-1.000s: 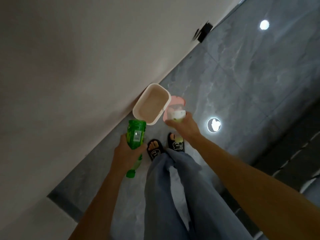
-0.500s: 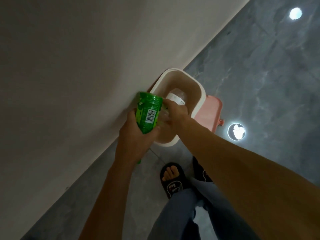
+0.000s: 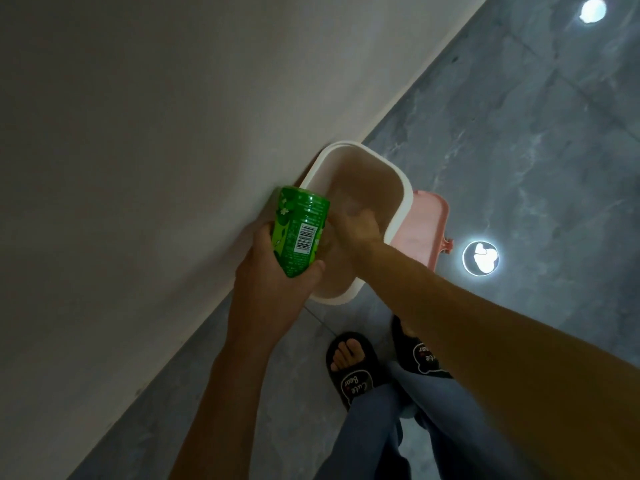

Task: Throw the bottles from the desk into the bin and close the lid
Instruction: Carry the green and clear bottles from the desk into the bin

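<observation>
Beside wall [image 3: 138, 168], green bottle [image 3: 299, 233] base-up

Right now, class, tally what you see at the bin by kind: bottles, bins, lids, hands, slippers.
Bottles: 1, the green bottle
Bins: 1, the bin
Lids: 1, the pink lid
Hands: 2, left hand, right hand
Slippers: 2
Total: 7

Plain pale wall [image 3: 156, 150] fills frame from 12 through 9 o'clock; dim overall. Floor [image 3: 519, 150]: grey marbled tile, glossy, faint grout lines, from 1 to 6 o'clock. Two bright round light reflections [image 3: 480, 258] on tile, at 3 and 1 o'clock.
</observation>
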Demonstrator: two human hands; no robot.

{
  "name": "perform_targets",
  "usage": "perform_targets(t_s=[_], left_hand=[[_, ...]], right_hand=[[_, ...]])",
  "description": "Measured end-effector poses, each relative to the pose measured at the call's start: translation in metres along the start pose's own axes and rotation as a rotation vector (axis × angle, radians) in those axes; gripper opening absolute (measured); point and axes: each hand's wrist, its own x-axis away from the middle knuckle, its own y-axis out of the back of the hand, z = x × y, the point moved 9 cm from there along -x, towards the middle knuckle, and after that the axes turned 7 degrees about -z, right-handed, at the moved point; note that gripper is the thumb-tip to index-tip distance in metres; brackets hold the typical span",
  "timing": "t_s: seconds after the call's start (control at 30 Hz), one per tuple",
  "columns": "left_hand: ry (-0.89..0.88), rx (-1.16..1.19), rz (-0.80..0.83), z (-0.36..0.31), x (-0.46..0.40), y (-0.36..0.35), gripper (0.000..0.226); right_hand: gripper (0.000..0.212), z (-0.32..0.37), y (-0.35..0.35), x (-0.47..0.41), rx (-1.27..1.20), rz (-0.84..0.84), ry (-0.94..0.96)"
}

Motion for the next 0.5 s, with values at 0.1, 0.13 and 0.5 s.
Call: perform_targets(t_s=[0.1, 0.13, 0.5], left_hand=[[-0.015, 0.012, 0.009, -0.020, -0.005, 0.000, 0.063], [-0.021, 0.013, 0.017, -0.026, -0.009, -0.004, 0.066], [-0.140, -0.234, 0.138, -0.002, -0.074, -0.122, 0.079]], right_hand=[[0.053, 0.028, 0.026, 0.035, 0.384, 0.011, 0.488], [0.054, 0.033, 0.037, 0.047, 0.481, -0.015, 0.657], [0.116, 0.000, 0.066, 0.021, 0.943, -0.025, 0.968]])
